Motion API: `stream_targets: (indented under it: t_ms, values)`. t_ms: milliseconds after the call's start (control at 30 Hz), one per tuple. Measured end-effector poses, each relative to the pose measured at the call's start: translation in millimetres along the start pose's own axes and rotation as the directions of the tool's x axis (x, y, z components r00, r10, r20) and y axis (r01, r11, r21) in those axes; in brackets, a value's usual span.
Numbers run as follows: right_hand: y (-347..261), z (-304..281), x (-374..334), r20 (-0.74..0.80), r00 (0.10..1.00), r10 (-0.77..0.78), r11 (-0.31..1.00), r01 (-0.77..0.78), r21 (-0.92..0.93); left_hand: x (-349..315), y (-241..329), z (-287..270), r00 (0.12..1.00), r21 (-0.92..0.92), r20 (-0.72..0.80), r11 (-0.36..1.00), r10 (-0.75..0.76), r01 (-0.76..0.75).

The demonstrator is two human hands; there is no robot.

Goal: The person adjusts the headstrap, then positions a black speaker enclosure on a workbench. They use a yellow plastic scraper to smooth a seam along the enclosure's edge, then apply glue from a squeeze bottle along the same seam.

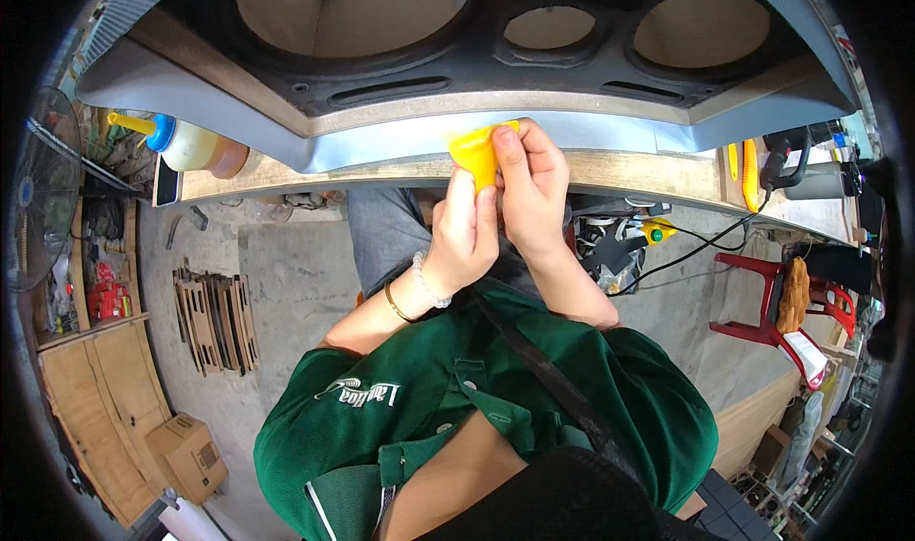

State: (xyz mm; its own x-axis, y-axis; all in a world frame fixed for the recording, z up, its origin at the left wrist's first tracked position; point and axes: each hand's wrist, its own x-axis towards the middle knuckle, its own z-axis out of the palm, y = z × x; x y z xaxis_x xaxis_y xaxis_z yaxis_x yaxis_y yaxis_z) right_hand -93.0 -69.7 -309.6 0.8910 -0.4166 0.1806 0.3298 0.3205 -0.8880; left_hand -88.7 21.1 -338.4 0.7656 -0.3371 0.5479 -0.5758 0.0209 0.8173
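Both of my hands meet at a yellow plastic scraper (477, 157) with a wide flared blade, in front of the bench's near edge. My left hand (467, 224) grips its narrow lower end. With thumb and fingers, my right hand (526, 164) pinches the right corner of the blade. Just beyond them lies a sheet of light blue-grey covering (381, 141), spread along the front of a black speaker cabinet (400, 69) with round cut-outs. The cabinet stands on a wooden bench (353, 174).
A bottle (195, 148) with a blue cap and yellow nozzle stands at the bench's left. On the right lie an orange cutter (750, 174) and a black-handled corded tool (786, 160). Below are a red stool (753, 298), wooden panels (217, 322) and a cardboard box (191, 455).
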Motion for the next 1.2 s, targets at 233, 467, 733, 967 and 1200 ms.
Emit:
stream_targets:
  t_ms: [233,467,733,967,1200]
  values:
    - [-11,-6,1,0.090,0.995,0.043,0.998,-0.039,-0.053,-4,2,-4,0.976,-0.202,0.100,0.957,-0.192,0.209]
    - [-10,-1,-7,0.103,0.993,-0.062,0.987,0.076,-0.138,0,4,-4,0.998,-0.051,-0.022,0.996,0.066,-0.067]
    - [-14,-4,0,0.047,0.997,0.059,0.997,-0.057,-0.042,-3,6,-5,0.989,-0.093,0.083,0.987,-0.123,0.130]
    - [-7,1,-4,0.133,0.984,-0.118,0.981,0.136,-0.139,4,6,-2,0.999,-0.110,-0.048,0.994,-0.006,0.001]
    - [-14,-11,4,0.162,0.986,0.049,0.998,-0.053,0.024,-3,5,-2,0.995,-0.092,0.087,0.994,-0.054,0.062]
